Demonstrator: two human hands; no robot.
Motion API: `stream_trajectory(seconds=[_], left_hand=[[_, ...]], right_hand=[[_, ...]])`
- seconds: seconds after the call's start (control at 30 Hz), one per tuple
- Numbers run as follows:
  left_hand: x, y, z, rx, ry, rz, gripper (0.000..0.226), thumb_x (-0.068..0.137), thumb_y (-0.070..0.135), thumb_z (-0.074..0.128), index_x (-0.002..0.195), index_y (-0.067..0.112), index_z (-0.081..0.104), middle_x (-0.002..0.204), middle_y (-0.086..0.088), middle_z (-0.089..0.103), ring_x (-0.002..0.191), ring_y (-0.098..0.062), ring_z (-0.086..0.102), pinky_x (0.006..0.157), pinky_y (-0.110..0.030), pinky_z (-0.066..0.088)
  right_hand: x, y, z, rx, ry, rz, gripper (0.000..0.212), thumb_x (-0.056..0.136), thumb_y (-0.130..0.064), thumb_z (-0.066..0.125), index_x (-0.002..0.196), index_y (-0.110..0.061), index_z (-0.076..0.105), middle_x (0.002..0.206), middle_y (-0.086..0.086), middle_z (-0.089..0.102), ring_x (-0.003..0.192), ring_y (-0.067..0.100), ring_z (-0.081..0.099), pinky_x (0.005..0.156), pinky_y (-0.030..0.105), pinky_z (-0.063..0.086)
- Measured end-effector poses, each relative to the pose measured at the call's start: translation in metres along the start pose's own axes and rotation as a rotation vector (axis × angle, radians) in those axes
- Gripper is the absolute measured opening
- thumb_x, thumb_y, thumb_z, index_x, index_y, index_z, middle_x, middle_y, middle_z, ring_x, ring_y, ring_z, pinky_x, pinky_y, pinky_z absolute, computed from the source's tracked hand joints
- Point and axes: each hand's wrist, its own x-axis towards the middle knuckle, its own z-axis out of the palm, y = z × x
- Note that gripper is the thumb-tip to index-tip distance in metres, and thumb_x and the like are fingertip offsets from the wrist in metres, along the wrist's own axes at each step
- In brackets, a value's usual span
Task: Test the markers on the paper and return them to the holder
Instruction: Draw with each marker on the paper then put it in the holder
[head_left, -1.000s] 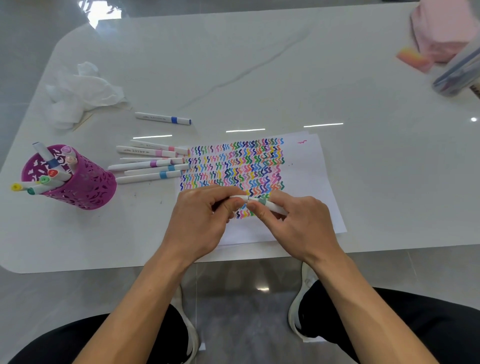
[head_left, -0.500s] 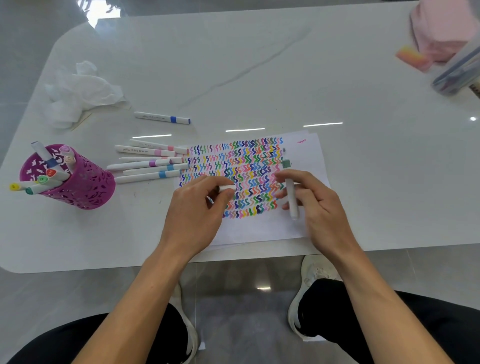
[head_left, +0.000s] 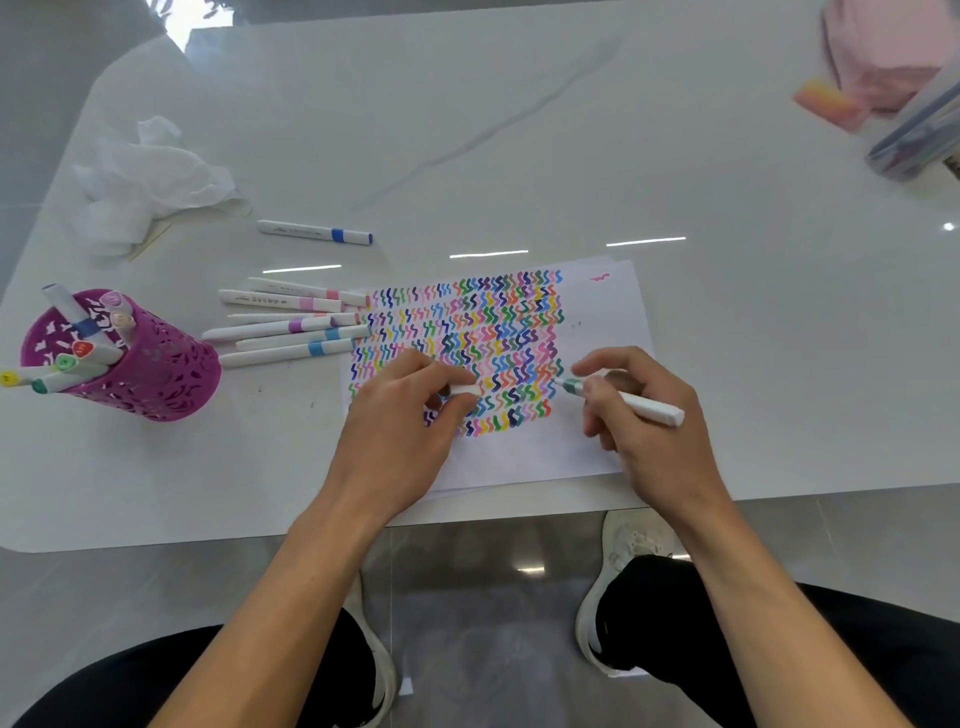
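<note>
Marker (head_left: 649, 408) in right hand (head_left: 647, 447) now tip-leftward at the paper (head_left: 602, 322)

Glossy white table (head_left: 675, 130), grey, seemingly tiled floor (head_left: 483, 597), strip-light reflections (head_left: 488, 254).

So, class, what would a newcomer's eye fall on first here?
The paper, packed with rows of colourful squiggles, lies front and centre. The right hand holds an uncapped marker at the squiggles' right side, and the left hand pinches a cap. A purple holder sits far left, loose markers beside it.
</note>
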Motion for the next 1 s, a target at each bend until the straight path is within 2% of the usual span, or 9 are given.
stream_trajectory(seconds=[0.03,0.2,0.3,0.4,0.73,0.87,1.0], left_hand=[[0.000,0.000,0.001,0.010,-0.005,-0.001,0.017,0.092,0.036,0.071,0.109,0.034,0.075,0.096,0.022,0.054,0.084,0.013,0.054,0.070,-0.001,0.036],[0.000,0.001,0.001,0.047,-0.024,-0.016,0.018,0.092,0.036,0.070,0.110,0.032,0.074,0.093,0.022,0.053,0.082,0.012,0.053,0.071,-0.002,0.033],[0.001,0.000,0.002,0.051,-0.032,-0.037,0.018,0.093,0.035,0.070,0.110,0.031,0.074,0.093,0.020,0.055,0.083,0.009,0.052,0.071,-0.003,0.033],[0.001,0.001,0.003,0.058,-0.038,-0.054,0.019,0.093,0.035,0.069,0.111,0.030,0.074,0.096,0.018,0.056,0.083,0.009,0.051,0.071,-0.002,0.032],[0.002,0.000,0.003,0.056,-0.055,-0.069,0.016,0.095,0.033,0.068,0.110,0.031,0.073,0.096,0.018,0.055,0.086,0.009,0.052,0.069,-0.002,0.032],[0.002,0.001,0.003,0.052,-0.057,-0.078,0.016,0.095,0.033,0.067,0.110,0.030,0.074,0.098,0.016,0.057,0.085,-0.001,0.053,0.070,-0.004,0.033],[0.001,0.001,0.003,0.048,-0.056,-0.089,0.017,0.096,0.032,0.067,0.111,0.030,0.073,0.100,0.015,0.057,0.087,-0.002,0.053,0.071,-0.004,0.033]], right_hand=[[0.000,0.001,0.000,0.013,0.001,0.008,0.005,0.091,-0.037,0.062,0.096,-0.035,0.063,0.066,-0.001,0.068,0.058,0.010,0.061,0.056,0.028,0.048],[-0.001,0.009,0.002,0.032,0.062,0.045,0.022,0.075,-0.042,0.068,0.079,-0.028,0.053,0.065,0.009,0.064,0.057,0.026,0.061,0.050,0.038,0.047],[-0.002,0.013,0.002,0.010,0.103,0.053,0.024,0.072,-0.041,0.069,0.075,-0.026,0.051,0.066,0.012,0.061,0.063,0.043,0.060,0.051,0.051,0.049],[-0.003,0.014,0.003,-0.016,0.115,0.056,0.026,0.072,-0.040,0.070,0.073,-0.025,0.049,0.066,0.012,0.061,0.063,0.044,0.060,0.050,0.056,0.050],[-0.002,0.013,0.004,-0.093,0.095,0.058,0.024,0.072,-0.035,0.071,0.071,-0.023,0.050,0.064,0.009,0.062,0.061,0.038,0.063,0.052,0.050,0.050],[-0.003,0.014,0.005,-0.097,0.116,0.063,0.025,0.072,-0.031,0.072,0.071,-0.021,0.050,0.064,0.009,0.061,0.061,0.038,0.062,0.051,0.048,0.049],[-0.002,0.015,0.005,-0.091,0.135,0.063,0.026,0.071,-0.030,0.074,0.069,-0.021,0.049,0.062,0.008,0.060,0.059,0.039,0.061,0.051,0.047,0.049]])
